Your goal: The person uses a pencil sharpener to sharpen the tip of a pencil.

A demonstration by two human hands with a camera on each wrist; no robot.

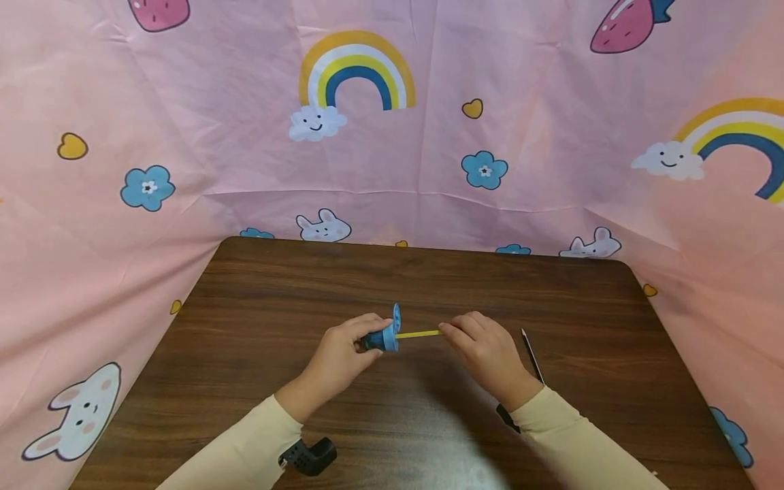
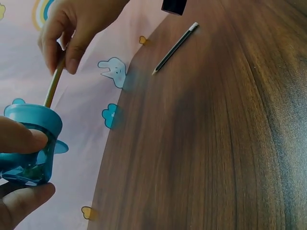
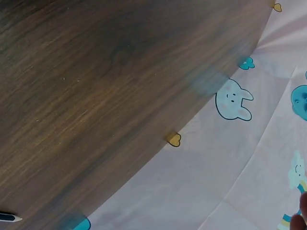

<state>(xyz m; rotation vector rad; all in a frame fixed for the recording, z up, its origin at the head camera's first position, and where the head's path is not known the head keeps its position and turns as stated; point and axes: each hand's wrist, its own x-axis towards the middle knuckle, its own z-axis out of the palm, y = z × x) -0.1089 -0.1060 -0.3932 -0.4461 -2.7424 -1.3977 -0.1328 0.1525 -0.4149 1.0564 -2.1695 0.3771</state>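
My left hand (image 1: 339, 350) grips a small blue container (image 1: 388, 337) with its fingers and thumb around the body, the round blue lid flap standing up at its mouth. In the left wrist view the container (image 2: 34, 143) has see-through walls with something greenish inside. A yellow pencil (image 1: 419, 334) reaches from the container's mouth to my right hand (image 1: 490, 350), which pinches its other end between thumb and fingers. In the right wrist view only fingertips (image 3: 300, 215) show at the lower right edge.
A dark pencil (image 1: 532, 355) with a white end lies on the brown wooden table (image 1: 275, 292), beside my right wrist. Pink patterned cloth (image 1: 245, 102) hangs behind and at the sides of the table. Each wrist wears a black device (image 1: 311, 456).
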